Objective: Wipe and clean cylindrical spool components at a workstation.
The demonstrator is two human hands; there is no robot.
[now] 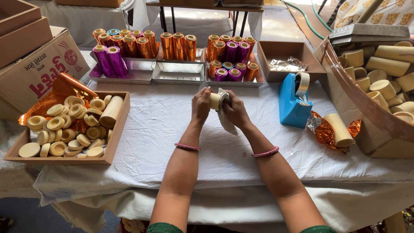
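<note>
Wiping is the step I judge to be in hand: my left hand point(201, 105) is closed around a short cream cylinder point(214, 101), and my right hand point(234, 110) presses a white cloth point(224, 113) against its end, fingers wrapped tight over the fabric. Both hands meet above the white table cover point(164, 129), near the middle of the tabletop and toward its far edge, just in front of the metal trays point(179, 72).

Along that far edge stand foil-wrapped rolls point(177, 45) in orange and purple. At the left edge sits a wooden tray point(113, 140) of cream rings and caps, with crumpled orange foil tucked behind them. Toward the right edge I see a blue tape dispenser point(293, 103), and beside it another cream cylinder lying on an orange foil sheet point(321, 129).

How much of the held piece is already clean I cannot tell, since cloth and fingers hide most of it. As I read it, the next move calls for turning the cylinder inside the left grip so the cloth reaches the covered side, keeping the hold firm without letting it slip.
</note>
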